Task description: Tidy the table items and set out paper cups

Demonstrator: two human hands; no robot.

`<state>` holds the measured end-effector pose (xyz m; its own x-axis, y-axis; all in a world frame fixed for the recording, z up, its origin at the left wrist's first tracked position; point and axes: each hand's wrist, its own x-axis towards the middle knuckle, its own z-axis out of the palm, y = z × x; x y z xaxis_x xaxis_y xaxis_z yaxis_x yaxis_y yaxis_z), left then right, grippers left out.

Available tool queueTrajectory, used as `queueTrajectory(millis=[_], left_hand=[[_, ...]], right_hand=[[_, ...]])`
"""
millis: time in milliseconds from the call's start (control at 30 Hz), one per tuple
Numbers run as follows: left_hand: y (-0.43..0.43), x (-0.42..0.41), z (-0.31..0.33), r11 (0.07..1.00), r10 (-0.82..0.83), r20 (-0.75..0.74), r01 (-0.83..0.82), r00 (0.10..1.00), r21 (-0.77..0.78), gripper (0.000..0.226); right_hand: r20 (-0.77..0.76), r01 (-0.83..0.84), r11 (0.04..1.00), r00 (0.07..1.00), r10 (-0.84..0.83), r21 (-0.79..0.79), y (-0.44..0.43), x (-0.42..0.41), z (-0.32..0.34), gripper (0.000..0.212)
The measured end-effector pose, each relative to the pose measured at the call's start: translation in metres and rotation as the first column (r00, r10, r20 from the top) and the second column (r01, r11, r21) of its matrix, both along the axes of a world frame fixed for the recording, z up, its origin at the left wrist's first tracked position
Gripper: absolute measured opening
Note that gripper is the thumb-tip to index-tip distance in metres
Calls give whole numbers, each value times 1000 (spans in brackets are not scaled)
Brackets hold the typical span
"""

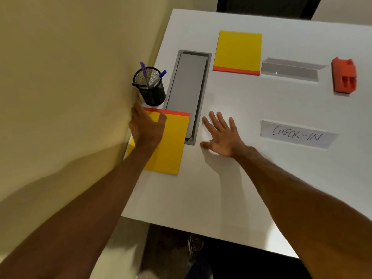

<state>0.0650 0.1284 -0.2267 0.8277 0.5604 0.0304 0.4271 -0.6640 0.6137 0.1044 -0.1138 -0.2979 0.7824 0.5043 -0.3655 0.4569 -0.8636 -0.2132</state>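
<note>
Head view: left hand (146,127) is pressing flat on the near pad (171,141), gripping nothing; right hand (220,135) is lying spread, empty, on the counter (231,198). Tidying seems underway; next, probably squaring that pad.

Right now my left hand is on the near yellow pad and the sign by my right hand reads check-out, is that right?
Not quite. In the head view the sign reads CHECK-IN. Your left hand is on the near yellow pad, as you said.

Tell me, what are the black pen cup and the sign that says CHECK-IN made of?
The pen cup looks like black metal mesh: you can see tiny holes through its wall. The CHECK-IN sign seems to be paper inside a clear, shiny plastic holder, though that's less certain.
</note>
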Motion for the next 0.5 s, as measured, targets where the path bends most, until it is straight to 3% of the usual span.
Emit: queueTrajectory(millis=[167,267,500], left_hand=[[-16,-43,31,935,-271,-162,299,949,191,81],[-34,-64,49,866,-381,-273,445,883,228,79],[-111,-113,84,743,-537,-349,627,768,235,84]], right_hand=[[-234,10,995,972,-32,-95,-5,-15,43,87],[-303,90,994,948,-103,-54,-22,-53,71,79],[-64,191,966,981,-183,175,-96,-142,128,66]])
